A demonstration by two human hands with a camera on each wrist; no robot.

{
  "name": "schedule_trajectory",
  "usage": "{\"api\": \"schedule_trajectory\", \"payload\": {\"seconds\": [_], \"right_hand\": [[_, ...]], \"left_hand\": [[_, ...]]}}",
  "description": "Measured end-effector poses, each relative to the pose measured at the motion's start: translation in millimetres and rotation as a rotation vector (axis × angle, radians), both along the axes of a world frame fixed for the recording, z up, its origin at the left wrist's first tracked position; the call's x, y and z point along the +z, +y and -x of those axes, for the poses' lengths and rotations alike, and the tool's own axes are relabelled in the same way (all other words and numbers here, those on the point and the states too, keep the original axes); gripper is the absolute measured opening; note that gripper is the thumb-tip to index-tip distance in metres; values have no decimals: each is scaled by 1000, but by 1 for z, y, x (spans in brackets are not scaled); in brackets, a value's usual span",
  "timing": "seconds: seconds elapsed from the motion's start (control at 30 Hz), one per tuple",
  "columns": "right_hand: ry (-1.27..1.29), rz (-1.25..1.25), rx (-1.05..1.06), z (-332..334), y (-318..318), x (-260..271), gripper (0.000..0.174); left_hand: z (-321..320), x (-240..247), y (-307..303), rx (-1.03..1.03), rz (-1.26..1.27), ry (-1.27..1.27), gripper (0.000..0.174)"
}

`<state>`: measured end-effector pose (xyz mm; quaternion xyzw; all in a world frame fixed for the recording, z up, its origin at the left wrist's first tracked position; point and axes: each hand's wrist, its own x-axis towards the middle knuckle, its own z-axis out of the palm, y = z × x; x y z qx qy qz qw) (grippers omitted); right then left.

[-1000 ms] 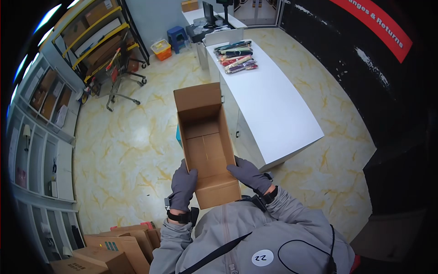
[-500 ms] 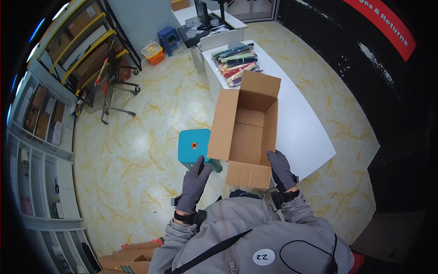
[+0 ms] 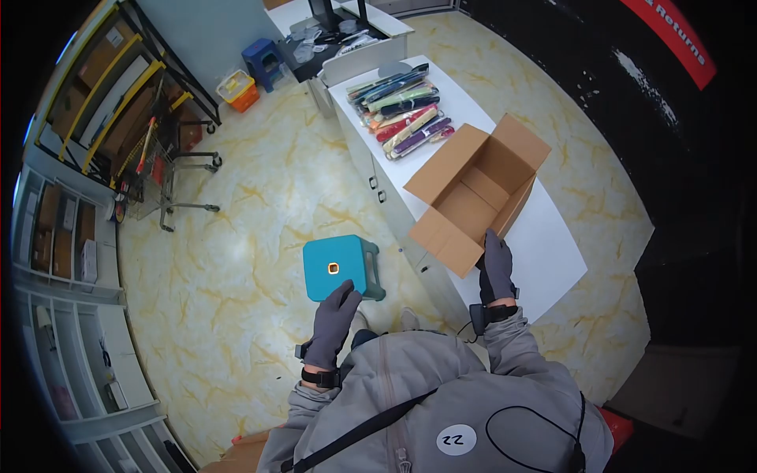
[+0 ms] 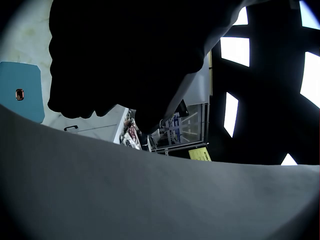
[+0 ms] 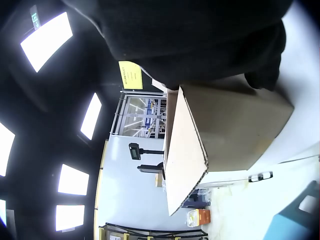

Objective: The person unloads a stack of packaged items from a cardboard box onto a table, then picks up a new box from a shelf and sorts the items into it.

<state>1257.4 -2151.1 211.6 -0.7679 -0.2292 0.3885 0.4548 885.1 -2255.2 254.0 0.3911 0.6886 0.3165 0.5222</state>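
Note:
An open-topped cardboard box (image 3: 489,189) with its flaps spread sits over the white counter (image 3: 544,260), turned at an angle. My gloved right hand (image 3: 496,268) grips the box at its near right corner. In the right wrist view the dark fingers lie across the cardboard wall (image 5: 235,125). My gloved left hand (image 3: 334,323) is held in the air with nothing in it, its fingers loosely bent. It overlaps the near edge of a teal stool (image 3: 335,276) in the head view. The left wrist view shows this hand mostly as a dark shape.
Several plastic-wrapped folded items (image 3: 402,110) in mixed colours lie at the counter's far end. Beyond stands a desk with a monitor (image 3: 323,14). A shopping cart (image 3: 165,165) is by the rack at left. An orange bin (image 3: 238,91) and a blue stool (image 3: 264,63) stand along the wall.
The box has moved from in front of my body to the right, over the counter, and turned. My left hand has let go of it; the right has kept its hold. The teal stool has come into view.

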Motion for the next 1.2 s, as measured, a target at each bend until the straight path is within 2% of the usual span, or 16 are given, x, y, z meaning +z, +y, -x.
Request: {"api": "schedule_trajectory", "payload": {"seconds": [0.17, 0.2, 0.27, 0.3, 0.4, 0.5, 0.57, 0.67, 0.83, 0.93, 0.97, 1.07, 1.1, 1.2], "right_hand": [[-37, 34, -59, 14, 28, 0, 72], [-32, 46, -74, 8, 35, -13, 72], [4, -19, -55, -3, 39, -46, 74], [4, -3, -67, 5, 34, -45, 74], [57, -191, -152, 29, 26, -26, 72], [24, -266, -217, 26, 13, -75, 70], [4, -295, -250, 37, 6, -78, 69], [206, -388, -555, 67, -2, -75, 64], [176, -438, -590, 56, -12, -152, 63], [-314, -310, -309, 32, -30, -225, 70], [-300, -311, -325, 35, -34, -225, 70], [-346, -191, -126, 45, -45, -199, 68], [-339, -190, -146, 50, -44, -186, 68], [-690, -108, 118, 67, -35, -148, 57]], "left_hand": [[28, 0, 45, -137, -18, 28, 64], [37, 2, 54, -167, -26, 50, 64], [57, -2, 69, -187, -23, 41, 62], [67, -4, 76, -192, -39, 25, 60], [98, -9, 92, -205, -37, 16, 57], [130, -16, 103, -223, -2, 36, 57], [150, -27, 105, -227, 25, 58, 55], [167, -37, 108, -227, 69, 75, 54], [171, -46, 117, -200, 112, 133, 52], [160, -50, 126, -187, 115, 164, 52], [155, -52, 132, -177, 119, 158, 52], [134, -47, 162, -204, 141, 176, 51], [124, -44, 173, -225, 170, 185, 51], [90, -37, 217, -326, 180, 238, 52]]}}
